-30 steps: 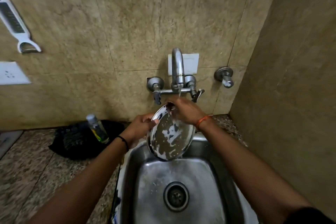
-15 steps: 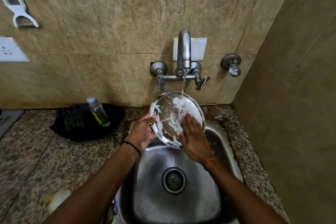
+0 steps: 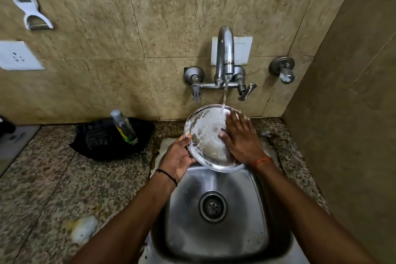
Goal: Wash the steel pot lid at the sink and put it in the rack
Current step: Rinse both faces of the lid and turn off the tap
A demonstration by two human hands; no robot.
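The round steel pot lid point(image 3: 203, 135) is tilted over the back of the steel sink point(image 3: 216, 231), streaked with white suds. My left hand point(image 3: 179, 158) grips its left rim. My right hand point(image 3: 241, 137) lies flat with fingers spread on the lid's right half. Water runs from the tap point(image 3: 225, 58) onto the lid beside my right fingers. No rack is in view.
A black cloth point(image 3: 107, 143) with a small clear bottle point(image 3: 124, 126) on it lies on the granite counter left of the sink. A yellow-white scrub pad point(image 3: 82, 228) sits near the counter's front. A side wall point(image 3: 347, 113) stands close on the right.
The lid has turned from a steep tilt to face me under the stream. My right hand slid from the lid's top edge down across its face. Less foam covers the lid.
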